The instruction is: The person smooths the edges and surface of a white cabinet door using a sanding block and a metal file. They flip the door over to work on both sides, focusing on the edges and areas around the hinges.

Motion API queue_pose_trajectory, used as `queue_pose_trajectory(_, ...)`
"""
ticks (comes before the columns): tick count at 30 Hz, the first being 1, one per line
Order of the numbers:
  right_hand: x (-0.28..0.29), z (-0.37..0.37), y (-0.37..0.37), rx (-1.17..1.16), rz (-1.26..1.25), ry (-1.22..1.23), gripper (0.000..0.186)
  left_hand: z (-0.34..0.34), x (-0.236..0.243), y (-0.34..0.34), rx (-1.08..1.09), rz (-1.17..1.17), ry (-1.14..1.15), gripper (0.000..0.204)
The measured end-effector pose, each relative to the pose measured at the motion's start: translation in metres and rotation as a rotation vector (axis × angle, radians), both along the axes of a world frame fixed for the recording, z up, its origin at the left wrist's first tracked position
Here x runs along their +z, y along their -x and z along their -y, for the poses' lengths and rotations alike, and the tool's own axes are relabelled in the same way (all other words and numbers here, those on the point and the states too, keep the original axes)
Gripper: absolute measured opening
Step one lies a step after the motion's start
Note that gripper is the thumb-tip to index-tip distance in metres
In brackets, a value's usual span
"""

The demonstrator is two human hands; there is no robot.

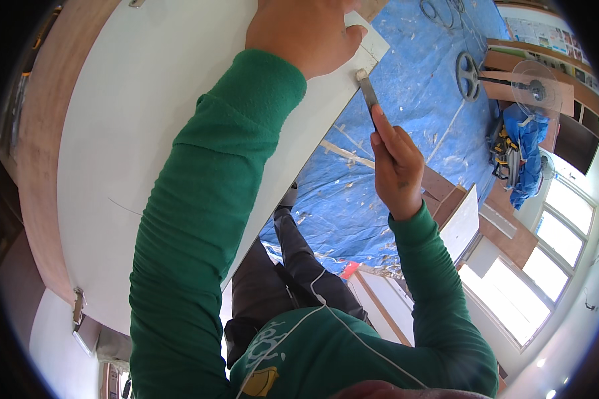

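Note:
At the top of the head view, my left hand (299, 36) grips a corner of a large white panel (123, 113), with some fingers out of sight at the frame's edge. The panel fills much of the left side, and a small pale square piece (373, 46) lies at its corner beside my thumb. My right hand (398, 163) holds a flat dark metal blade tool (369, 90) upright, its index finger along the blade. A pale lump (361, 75) sits on the tool's tip, close to the panel's edge just below my left hand.
A blue tarp (406, 86) covers the floor below. A standing fan (536, 90) and tools bundled with blue plastic (512, 153) are at the right. Boards (512, 239) lean near bright windows (558, 233). A wooden strip (46, 133) runs along the far left, beside a metal hinge (78, 302).

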State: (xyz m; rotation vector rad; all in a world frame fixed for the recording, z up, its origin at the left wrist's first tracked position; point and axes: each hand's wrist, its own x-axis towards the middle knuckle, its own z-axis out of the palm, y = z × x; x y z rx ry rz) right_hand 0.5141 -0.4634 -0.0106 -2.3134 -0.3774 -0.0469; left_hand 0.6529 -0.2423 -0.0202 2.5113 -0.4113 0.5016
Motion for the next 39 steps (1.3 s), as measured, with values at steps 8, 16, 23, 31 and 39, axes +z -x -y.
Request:
queue_pose_trajectory(8, -0.008, -0.001, -0.028, -0.008, 0.076, -0.01, 0.046, 0.0, 0.003, -0.001, -0.009, 0.006, 0.033, 0.023)
queue_pose_trajectory(16, 0.002, -0.003, -0.046, -0.026, 0.036, -0.004, 0.046, 0.005, 0.0, -0.002, 0.011, 0.067, 0.084, 0.019)
queue_pose_trajectory(23, 0.003, -0.001, -0.028, -0.001, 0.021, 0.012, 0.045, 0.003, 0.001, -0.001, 0.026, 0.073, 0.078, 0.018)
queue_pose_trajectory(31, 0.004, 0.0, -0.027, -0.013, 0.024, 0.01, 0.047, 0.003, 0.002, -0.001, 0.021, 0.118, 0.103, 0.017)
queue_pose_trajectory(39, 0.006, -0.005, -0.055, -0.024, 0.027, 0.004, 0.047, 0.003, 0.005, 0.001, -0.017, 0.039, 0.113, 0.023)
